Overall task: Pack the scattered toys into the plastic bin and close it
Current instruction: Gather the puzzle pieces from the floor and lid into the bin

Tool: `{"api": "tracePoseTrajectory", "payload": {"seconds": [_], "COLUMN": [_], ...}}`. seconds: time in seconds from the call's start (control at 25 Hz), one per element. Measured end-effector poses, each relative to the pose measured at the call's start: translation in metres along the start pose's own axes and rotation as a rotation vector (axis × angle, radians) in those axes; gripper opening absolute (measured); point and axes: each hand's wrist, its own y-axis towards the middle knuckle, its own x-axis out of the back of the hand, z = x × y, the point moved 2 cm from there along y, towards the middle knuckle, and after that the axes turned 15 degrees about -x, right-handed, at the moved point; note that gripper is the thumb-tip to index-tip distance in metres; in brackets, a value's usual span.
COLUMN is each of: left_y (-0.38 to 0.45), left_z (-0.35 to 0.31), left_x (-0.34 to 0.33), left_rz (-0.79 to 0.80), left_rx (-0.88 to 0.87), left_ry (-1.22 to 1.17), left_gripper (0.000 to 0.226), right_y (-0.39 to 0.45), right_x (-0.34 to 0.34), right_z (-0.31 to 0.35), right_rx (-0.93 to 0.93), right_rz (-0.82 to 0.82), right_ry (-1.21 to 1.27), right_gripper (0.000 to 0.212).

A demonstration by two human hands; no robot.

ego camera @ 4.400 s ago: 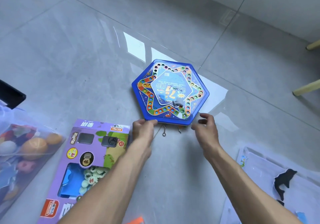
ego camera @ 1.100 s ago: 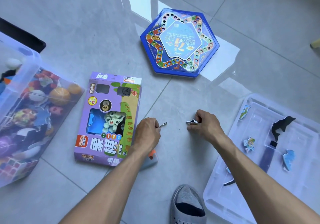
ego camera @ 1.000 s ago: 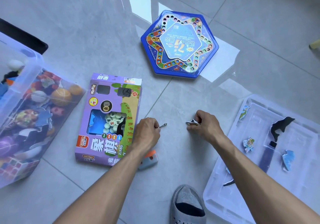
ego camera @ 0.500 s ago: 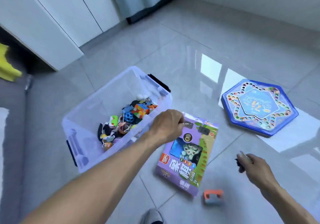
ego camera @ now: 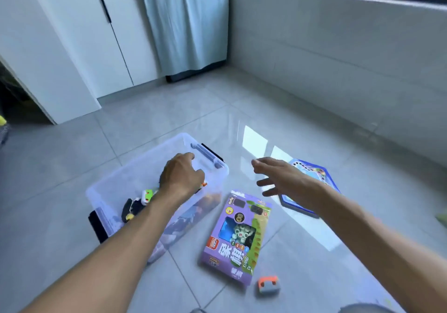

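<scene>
Clear plastic bin (ego camera: 101,196) sits left, toys inside. Our left hand (ego camera: 180,178) curls over it; what it holds, we cannot tell. Our right hand (ego camera: 281,178) is spread. Things might bounce out.

The bin (ego camera: 116,187) lies left of the chess box (ego camera: 238,235), with the hexagonal game board (ego camera: 312,177) right of both

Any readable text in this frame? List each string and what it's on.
"象棋": large white characters on the purple game box.
"XIANG": green strip beside them; the letters after it are unclear.
Red logo badge and small labels on that box: too blurred.
Blue hexagonal game board: print unreadable, mostly hidden behind the right hand.
</scene>
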Motion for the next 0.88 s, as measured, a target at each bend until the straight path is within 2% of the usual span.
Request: {"api": "tracePoseTrajectory", "payload": {"seconds": [0.04, 0.16, 0.24, 0.36, 0.48, 0.52, 0.6, 0.72, 0.88], "left_y": [0.001, 0.003, -0.003, -0.025, -0.064, -0.079, -0.105, -0.135, -0.152], "left_z": [-0.027, -0.123, -0.186, -0.263, -0.318, -0.328, -0.332, -0.319, -0.288], "left_x": [-0.011, -0.054, -0.082, -0.129, -0.19, -0.212, -0.255, -0.314, -0.375], "left_rz": [0.045, 0.245, 0.347, 0.466, 0.56, 0.609, 0.698, 0.844, 0.99], "left_rx": [-0.099, -0.41, -0.586, -0.771, -0.905, -0.93, -0.866, -0.708, -0.585], "left_ry": [-0.023, -0.049, 0.015, 0.072, 0.058, 0.058, 0.016, -0.036, -0.012], "left_gripper": [0.031, 0.045, 0.049, 0.049, 0.048, 0.048, 0.048, 0.049, 0.05], "right_y": [-0.016, -0.07, -0.109, -0.164, -0.193, -0.194, -0.182, -0.148, -0.092], "right_x": [0.019, 0.08, 0.114, 0.145, 0.152, 0.149, 0.144, 0.137, 0.124], "right_z": [-0.028, -0.131, -0.201, -0.31, -0.418, -0.448, -0.484, -0.499, -0.507], "right_rx": [-0.049, -0.228, -0.306, -0.417, -0.568, -0.625, -0.692, -0.713, -0.668], "right_rz": [-0.029, -0.14, -0.228, -0.41, -0.571, -0.602, -0.615, -0.578, -0.557], "right_ry": [0.017, 0.083, 0.197, 0.476, 0.688, 0.721, 0.739, 0.731, 0.641], "right_gripper": [0.033, 0.031, 0.026, 0.017, 0.019, 0.02, 0.017, 0.014, 0.008]}}
